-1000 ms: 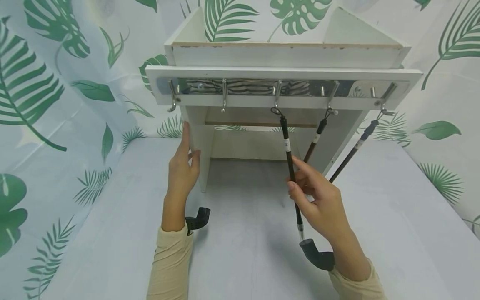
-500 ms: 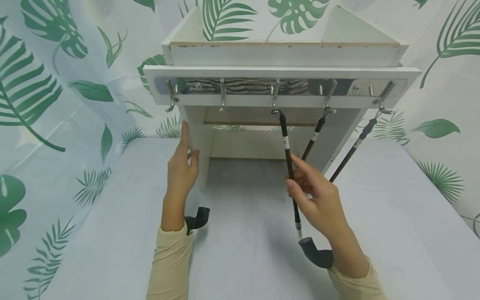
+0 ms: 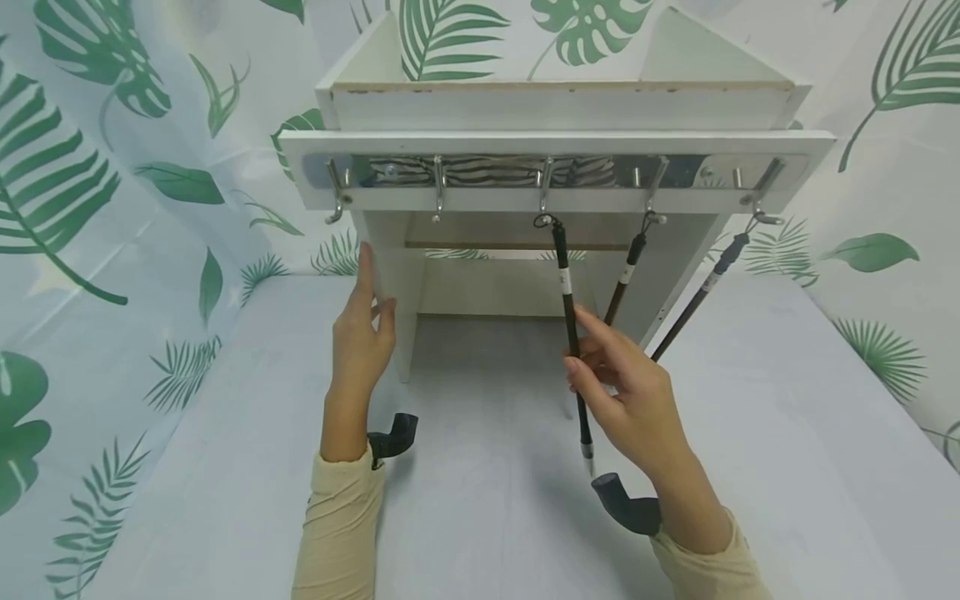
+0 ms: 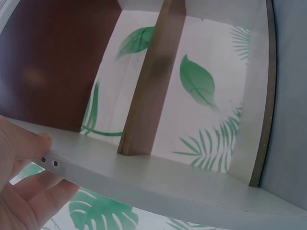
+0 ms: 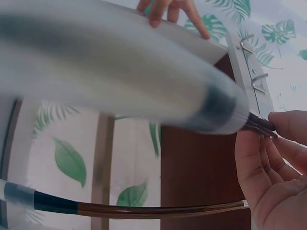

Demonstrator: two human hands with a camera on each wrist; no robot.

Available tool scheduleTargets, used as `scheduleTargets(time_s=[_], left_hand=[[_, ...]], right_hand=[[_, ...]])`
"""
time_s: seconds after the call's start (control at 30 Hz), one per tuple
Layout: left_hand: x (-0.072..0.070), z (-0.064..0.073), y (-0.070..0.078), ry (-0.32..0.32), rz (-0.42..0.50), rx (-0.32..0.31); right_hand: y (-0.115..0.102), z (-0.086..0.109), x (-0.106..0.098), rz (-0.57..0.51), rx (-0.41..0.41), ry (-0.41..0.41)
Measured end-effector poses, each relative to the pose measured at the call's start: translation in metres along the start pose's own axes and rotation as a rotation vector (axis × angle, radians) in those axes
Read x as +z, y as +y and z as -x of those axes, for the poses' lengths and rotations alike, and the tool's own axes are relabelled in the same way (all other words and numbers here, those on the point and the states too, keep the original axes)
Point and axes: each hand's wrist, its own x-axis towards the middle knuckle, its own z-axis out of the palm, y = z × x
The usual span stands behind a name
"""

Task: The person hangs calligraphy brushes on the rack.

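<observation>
A white shelf (image 3: 405, 108) bears a hook rail along its front. My left hand (image 3: 360, 350) holds its left side panel (image 3: 390, 275); the left wrist view shows the thumb on the inner face and the other fingers on the outer side. My right hand (image 3: 630, 392) pinches a dark-handled calligraphy brush (image 3: 566, 283) between thumb and fingers. The cord loop at its top is at the tip of the middle hook (image 3: 546, 183); whether it encircles the hook I cannot tell. Close to the right wrist camera, the brush's capped end (image 5: 168, 76) looks large and blurred.
A brown-handled brush (image 3: 622, 279) and a darker brush (image 3: 701, 292) hang from the two right hooks, behind my right hand. Two hooks on the left, one of them the second hook (image 3: 438, 187), carry nothing. A white tabletop (image 3: 487, 500) lies below; leaf-patterned sheeting (image 3: 172, 275) surrounds it.
The head view has shifted slightly, so everything sits a little farther left. Against the shelf, both hands and the pinched brush keep nearly the same places.
</observation>
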Motion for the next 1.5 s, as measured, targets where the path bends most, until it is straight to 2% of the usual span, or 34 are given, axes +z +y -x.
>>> scheduleTargets(time_s=[0.27,0.63,1.03,1.5], left_hand=[[-0.001,0.0,0.0,0.005,0.006,0.001],[-0.001,0.0,-0.001,-0.019,0.0,-0.009],[0.0,0.0,-0.002,-0.02,0.005,-0.016],[0.0,0.0,-0.002,-0.01,0.003,0.002]], right_hand=[[0.002,0.0,0.002,0.0,0.024,-0.021],[0.004,0.001,0.003,0.012,0.057,-0.029],[0.007,0.002,0.005,0.029,0.058,-0.056],[0.015,0.002,0.01,0.034,0.107,-0.075]])
